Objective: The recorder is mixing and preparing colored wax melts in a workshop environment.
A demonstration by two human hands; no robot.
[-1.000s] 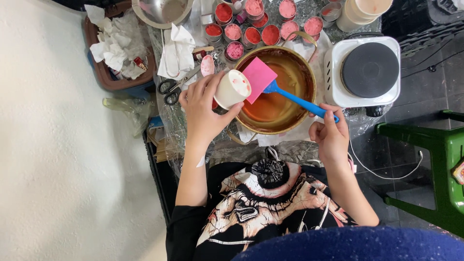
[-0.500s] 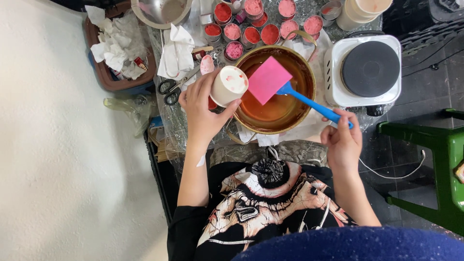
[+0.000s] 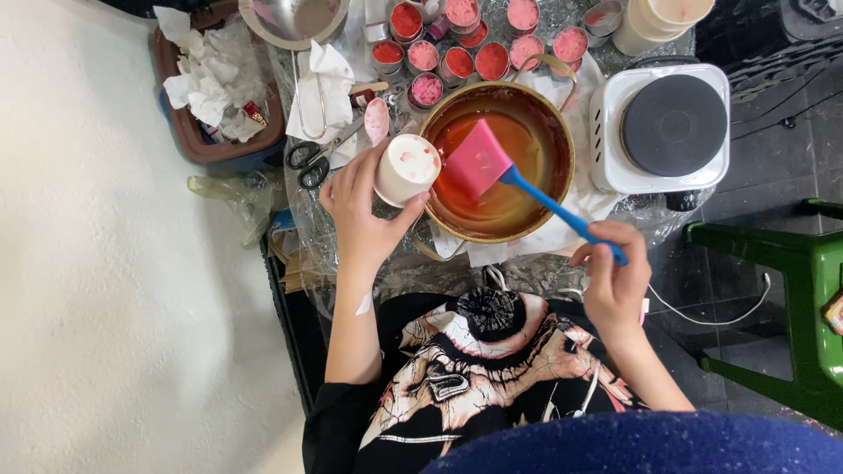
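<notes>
Paper cup [image 3: 405, 168] in left hand [image 3: 360, 215], spatula [image 3: 518, 182] in right hand [image 3: 612, 276], over pot [image 3: 536, 132]

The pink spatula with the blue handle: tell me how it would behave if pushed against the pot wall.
The spatula blade looks thin and flat, so it would probably flex. Its slim handle, pinched by the right hand, seems light. The pot holds orange liquid, so the blade may be slippery.

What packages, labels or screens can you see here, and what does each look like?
Small packet: in the brown tray at top left among crumpled tissues, red with yellow.
Boxy item: right edge on the green stool, orange and pale, mostly cut off.
No screens in view.
</notes>
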